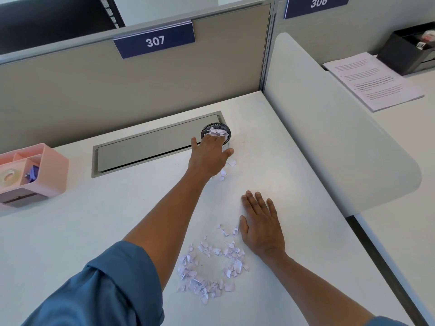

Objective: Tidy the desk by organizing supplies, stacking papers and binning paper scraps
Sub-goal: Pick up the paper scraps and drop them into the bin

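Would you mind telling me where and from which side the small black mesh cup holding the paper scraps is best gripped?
Grip the mesh cup around its round outer wall just under the rim, coming from the near side, where the left hand already reaches. It stands upright and open-topped with scraps heaped at the mouth, so a grip from above would likely crush or spill them.

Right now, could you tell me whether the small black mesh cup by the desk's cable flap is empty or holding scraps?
Holding scraps: white torn paper pieces show inside the black mesh cup.
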`<act>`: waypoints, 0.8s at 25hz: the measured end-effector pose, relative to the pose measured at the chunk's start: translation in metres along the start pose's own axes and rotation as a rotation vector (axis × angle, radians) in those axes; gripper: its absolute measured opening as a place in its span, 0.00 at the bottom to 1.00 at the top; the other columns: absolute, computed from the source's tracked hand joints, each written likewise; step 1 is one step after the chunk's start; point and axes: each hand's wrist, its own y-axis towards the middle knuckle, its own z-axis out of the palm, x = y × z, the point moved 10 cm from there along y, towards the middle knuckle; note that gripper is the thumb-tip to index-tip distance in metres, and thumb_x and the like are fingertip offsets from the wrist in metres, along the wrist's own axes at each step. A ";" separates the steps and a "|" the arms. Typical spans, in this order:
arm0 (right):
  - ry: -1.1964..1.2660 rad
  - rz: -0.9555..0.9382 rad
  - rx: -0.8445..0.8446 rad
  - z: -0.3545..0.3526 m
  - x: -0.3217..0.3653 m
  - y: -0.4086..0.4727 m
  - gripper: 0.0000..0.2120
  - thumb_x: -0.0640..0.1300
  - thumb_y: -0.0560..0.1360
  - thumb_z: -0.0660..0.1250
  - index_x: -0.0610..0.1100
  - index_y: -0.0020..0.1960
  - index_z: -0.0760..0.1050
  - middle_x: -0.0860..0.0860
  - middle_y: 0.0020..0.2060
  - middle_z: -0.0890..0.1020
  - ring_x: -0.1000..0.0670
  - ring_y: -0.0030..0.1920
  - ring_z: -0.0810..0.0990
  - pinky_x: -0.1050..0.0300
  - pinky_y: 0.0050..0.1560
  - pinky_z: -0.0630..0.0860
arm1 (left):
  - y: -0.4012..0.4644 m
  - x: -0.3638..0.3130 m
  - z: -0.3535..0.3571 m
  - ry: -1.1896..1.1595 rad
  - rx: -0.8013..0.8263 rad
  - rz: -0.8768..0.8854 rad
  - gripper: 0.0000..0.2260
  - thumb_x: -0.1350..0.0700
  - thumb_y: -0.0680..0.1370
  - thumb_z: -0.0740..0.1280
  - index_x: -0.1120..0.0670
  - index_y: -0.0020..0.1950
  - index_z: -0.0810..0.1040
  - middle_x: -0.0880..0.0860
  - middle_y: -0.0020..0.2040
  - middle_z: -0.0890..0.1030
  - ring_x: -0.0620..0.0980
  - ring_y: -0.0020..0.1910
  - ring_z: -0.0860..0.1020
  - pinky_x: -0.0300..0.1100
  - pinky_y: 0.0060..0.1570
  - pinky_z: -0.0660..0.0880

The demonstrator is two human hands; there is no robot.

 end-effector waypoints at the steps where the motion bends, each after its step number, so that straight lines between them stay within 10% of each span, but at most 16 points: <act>1: -0.002 0.000 0.002 0.000 0.000 0.000 0.27 0.51 0.78 0.53 0.45 0.76 0.62 0.50 0.76 0.64 0.47 0.77 0.59 0.44 0.77 0.54 | -0.005 -0.002 -0.005 -0.042 -0.048 0.024 0.21 0.46 0.83 0.59 0.51 0.76 0.68 0.54 0.74 0.71 0.53 0.76 0.64 0.61 0.75 0.52; 8: -0.020 -0.001 0.012 -0.001 -0.001 0.000 0.27 0.51 0.79 0.53 0.45 0.77 0.61 0.50 0.77 0.64 0.47 0.78 0.59 0.44 0.78 0.54 | -0.070 0.002 -0.007 -0.259 -0.214 0.075 0.18 0.55 0.82 0.64 0.53 0.73 0.73 0.53 0.77 0.69 0.54 0.74 0.66 0.50 0.69 0.66; 20: 0.011 -0.025 0.038 0.000 0.002 -0.001 0.27 0.49 0.80 0.56 0.44 0.78 0.60 0.48 0.78 0.61 0.47 0.79 0.55 0.45 0.79 0.50 | -0.202 -0.024 0.112 -0.282 0.173 0.105 0.31 0.40 0.81 0.63 0.51 0.81 0.60 0.52 0.81 0.59 0.51 0.81 0.54 0.47 0.78 0.52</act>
